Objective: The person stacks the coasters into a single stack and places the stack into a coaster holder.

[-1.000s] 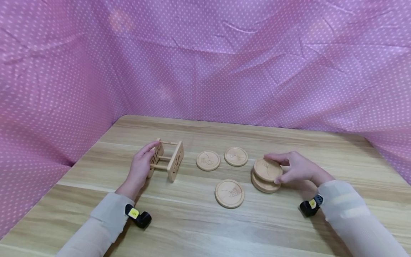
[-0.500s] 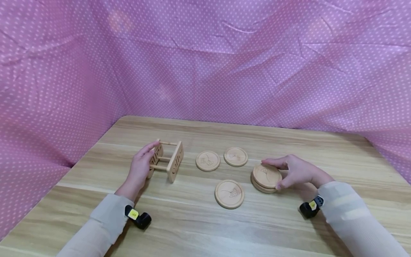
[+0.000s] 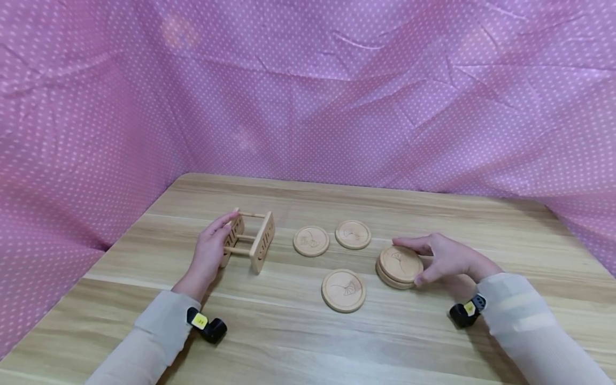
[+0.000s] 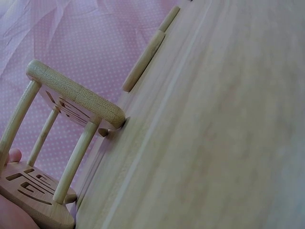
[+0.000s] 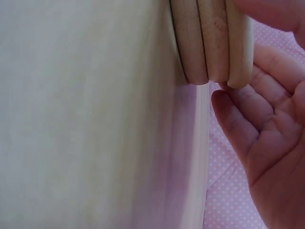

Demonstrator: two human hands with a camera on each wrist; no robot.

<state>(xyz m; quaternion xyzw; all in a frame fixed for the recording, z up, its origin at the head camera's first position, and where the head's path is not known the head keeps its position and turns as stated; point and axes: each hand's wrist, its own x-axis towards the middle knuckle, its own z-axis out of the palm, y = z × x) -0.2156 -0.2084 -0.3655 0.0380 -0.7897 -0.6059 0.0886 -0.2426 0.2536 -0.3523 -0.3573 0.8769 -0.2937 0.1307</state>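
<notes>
My left hand (image 3: 208,249) grips the near-left panel of a wooden coaster holder (image 3: 262,243), which has two cut-out side panels joined by thin rods. In the left wrist view the holder (image 4: 76,95) stands at the table surface, a fingertip showing past its panel. On the right, my right hand (image 3: 447,258) pinches the rim of the top coaster (image 3: 400,263), thumb at the near side and fingers at the far side. That coaster lies squarely on a stack; three stacked edges (image 5: 214,43) show in the right wrist view. Each visible coaster top carries an engraved leaf.
Three loose round coasters lie flat between the hands: one (image 3: 311,241) beside the holder, one (image 3: 353,235) farther back, and one (image 3: 344,290) nearer the front. Pink dotted cloth (image 3: 308,107) hangs behind the wooden table (image 3: 269,331) and along its sides.
My right hand has lowered the top coaster and shifted it slightly left, so it now lies level on the stack. The left hand and holder have stayed in place.
</notes>
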